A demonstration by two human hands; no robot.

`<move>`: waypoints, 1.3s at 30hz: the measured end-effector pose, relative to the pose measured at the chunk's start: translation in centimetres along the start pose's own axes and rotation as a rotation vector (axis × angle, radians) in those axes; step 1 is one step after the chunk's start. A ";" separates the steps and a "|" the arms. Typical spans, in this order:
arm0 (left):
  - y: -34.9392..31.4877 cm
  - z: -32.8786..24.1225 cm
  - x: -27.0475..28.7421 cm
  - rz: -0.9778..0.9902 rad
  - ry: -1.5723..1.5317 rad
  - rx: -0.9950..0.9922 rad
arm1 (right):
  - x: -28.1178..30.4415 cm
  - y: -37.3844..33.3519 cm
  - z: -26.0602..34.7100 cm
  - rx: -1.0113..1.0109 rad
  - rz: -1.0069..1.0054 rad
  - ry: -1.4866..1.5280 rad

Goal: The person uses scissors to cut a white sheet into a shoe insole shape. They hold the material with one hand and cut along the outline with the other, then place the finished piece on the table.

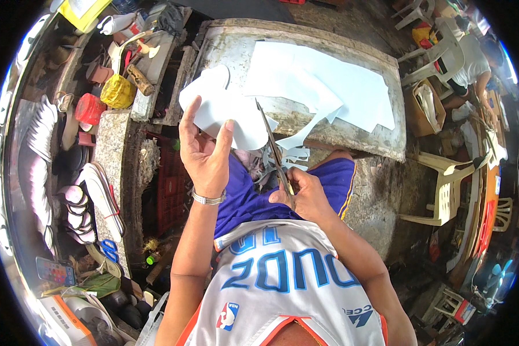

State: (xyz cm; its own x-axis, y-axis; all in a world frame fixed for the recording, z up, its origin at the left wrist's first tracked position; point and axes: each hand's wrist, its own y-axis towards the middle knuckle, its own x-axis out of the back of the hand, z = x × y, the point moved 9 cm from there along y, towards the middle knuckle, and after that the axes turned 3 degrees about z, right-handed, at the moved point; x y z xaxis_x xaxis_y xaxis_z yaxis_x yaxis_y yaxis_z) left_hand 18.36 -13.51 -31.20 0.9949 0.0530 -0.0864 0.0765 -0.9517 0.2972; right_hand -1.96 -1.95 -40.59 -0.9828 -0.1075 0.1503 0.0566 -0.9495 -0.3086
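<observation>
My left hand (206, 153), with a metal bracelet at its wrist, grips a white rounded sheet piece (236, 112) by its near edge. Thumb and index finger show against the sheet; the other fingers are partly hidden. In my right hand (305, 193) is a pair of long dark scissors (273, 141), blades pointing away from me along the right side of the piece. Just right of the blades, a thin strip hangs from a large white sheet (352, 86) on the worktable (236, 40). Narrow white offcuts (294, 155) lie below the table's near edge, above my lap.
On the left stand a yellow tub (118, 91), a red container (90, 108) and stacked white soles (40, 138). Blue-handled scissors (109, 250) and a phone (55, 271) lie lower left. Plastic chairs (444, 187), a cardboard box (424, 106) and another person (473, 63) are at the right.
</observation>
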 end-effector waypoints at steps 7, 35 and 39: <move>0.7 -0.3 -0.1 0.059 0.005 0.022 | 0.4 -0.3 0.3 0.023 0.014 -0.041; 2.1 -1.8 -1.0 0.258 -0.004 0.001 | 1.6 -1.6 0.5 -0.035 0.038 -0.108; 2.4 -1.8 -1.0 0.272 0.011 -0.020 | 1.6 -1.7 0.2 -0.044 0.045 -0.102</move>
State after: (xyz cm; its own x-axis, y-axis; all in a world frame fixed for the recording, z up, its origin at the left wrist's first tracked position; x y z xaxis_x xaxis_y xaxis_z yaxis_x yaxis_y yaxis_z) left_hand 17.72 -15.26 -28.66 0.9797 -0.2004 0.0097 -0.1925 -0.9252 0.3271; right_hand -3.57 -0.57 -39.64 -0.9564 -0.1813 0.2291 0.0904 -0.9293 -0.3580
